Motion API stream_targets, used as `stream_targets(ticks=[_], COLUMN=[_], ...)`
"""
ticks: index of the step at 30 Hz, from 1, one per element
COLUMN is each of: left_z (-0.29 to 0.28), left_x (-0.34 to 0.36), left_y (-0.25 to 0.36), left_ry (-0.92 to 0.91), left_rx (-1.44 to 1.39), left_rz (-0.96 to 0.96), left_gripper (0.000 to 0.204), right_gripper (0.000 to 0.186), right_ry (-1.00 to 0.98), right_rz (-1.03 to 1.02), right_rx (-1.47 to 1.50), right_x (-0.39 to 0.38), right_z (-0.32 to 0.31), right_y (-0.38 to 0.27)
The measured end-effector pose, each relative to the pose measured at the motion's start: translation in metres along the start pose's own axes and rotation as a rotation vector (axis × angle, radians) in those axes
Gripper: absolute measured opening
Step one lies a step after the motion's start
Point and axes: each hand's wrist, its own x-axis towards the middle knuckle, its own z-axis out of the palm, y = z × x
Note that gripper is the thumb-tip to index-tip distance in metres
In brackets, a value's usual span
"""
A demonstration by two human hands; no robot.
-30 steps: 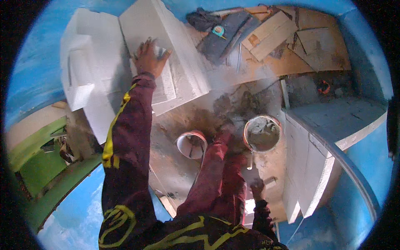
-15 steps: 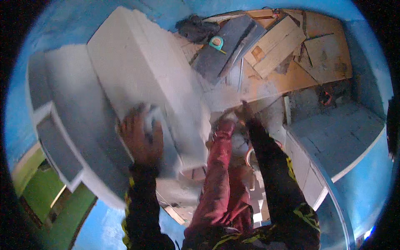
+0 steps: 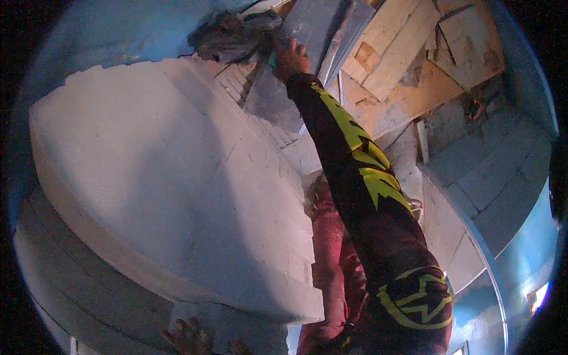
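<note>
My right hand reaches to the far side, its fingers curled round a teal tape measure. Only a sliver of the case shows beside the fingers. Below it lies a dark grey board. At the lower edge, my left hand is partly cut off by the picture; its visible fingers are spread against a pale grey block-like piece. That piece adjoins a large whitish slab-like mass with a rough, stepped edge, which fills the left side.
Black crumpled plastic lies beyond the slab. Several wooden boards lie on an orange-brown panel at the far right. A grey block-built ledge stands on the right, before blue walls. My legs show below.
My right hand has moved forward from near my knees to the tape measure and closed round it. My view has shifted, so the left hand now appears at the lower edge.
</note>
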Motion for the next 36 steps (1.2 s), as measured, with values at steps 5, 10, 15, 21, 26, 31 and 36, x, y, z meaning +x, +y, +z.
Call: stream_targets(ticks=[5,10,15,21,26,31,36], left_z=[0.004,0.002,0.018,0.035,0.064,0.099,0.081], left_x=[-0.006,-0.017,-0.004,-0.006,-0.146,-0.37,-0.47], left_y=[-0.002,-0.004,-0.011,0.015,0.18,0.325,0.38], left_ry=[0.064,0.214,0.412,0.653,0.046,-0.804,-1.352], left_rx=[-0.047,-0.107,-0.111,-0.086,-0.634,-0.844,-0.763], left_rz=[-0.01,0.022,0.07,0.313,0.918,1.226,1.01], left_gripper=[0.05,0.053,0.057,0.066,0.062,0.065,0.048], right_gripper=[0.083,0.031,0.037,0.046,0.051,0.059,0.067], right_ry=[0.132,-0.363,-0.658,-0.572,-0.035,0.085,0.42], right_rz=[0.179,0.715,0.777,0.73,0.694,0.625,0.387], right_rx=[0.563,1.464,1.417,1.409,1.891,2.147,2.287], right_x=[-0.122,-0.314,-0.51,-0.699,-0.837,-0.948,-1.009], right_z=[-0.008,-0.069,-0.171,-0.278,-0.327,-0.348,-0.348], right_y=[0.021,0.059,0.101,0.155,0.18,0.185,0.177])
